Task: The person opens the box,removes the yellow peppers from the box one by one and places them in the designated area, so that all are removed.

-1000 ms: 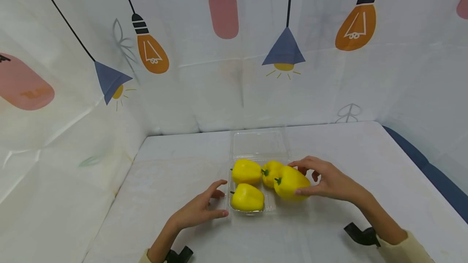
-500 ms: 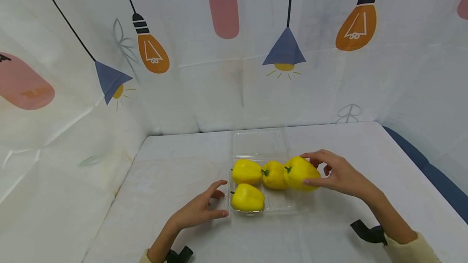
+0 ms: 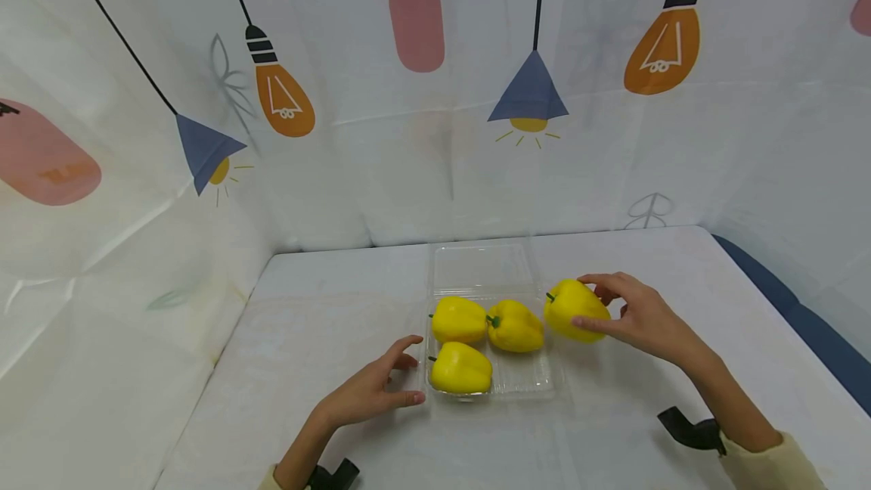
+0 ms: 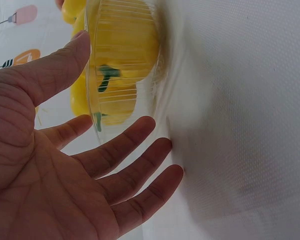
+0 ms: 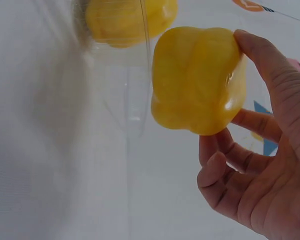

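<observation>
A clear plastic clamshell box (image 3: 537, 380) lies open on the white table, its lid (image 3: 481, 267) flat behind it. Three yellow bell peppers (image 3: 460, 319) lie inside, two at the back and one (image 3: 461, 368) at the front left. My right hand (image 3: 629, 314) grips a fourth yellow pepper (image 3: 574, 310) (image 5: 197, 80) in the air just right of the box, thumb and fingers round it. My left hand (image 3: 370, 388) (image 4: 65, 170) rests with straight fingers against the box's left wall (image 4: 120, 70).
The white table (image 3: 327, 324) is walled at the back and left by a cloth printed with lamps and bulbs (image 3: 282, 100). A dark blue strip (image 3: 796, 316) runs along the table's right edge. Black wrist straps (image 3: 687, 429) show near the front.
My right hand has lifted the pepper out of the box's front right space and carried it right and away, past the box's edge. The left hand has not moved.
</observation>
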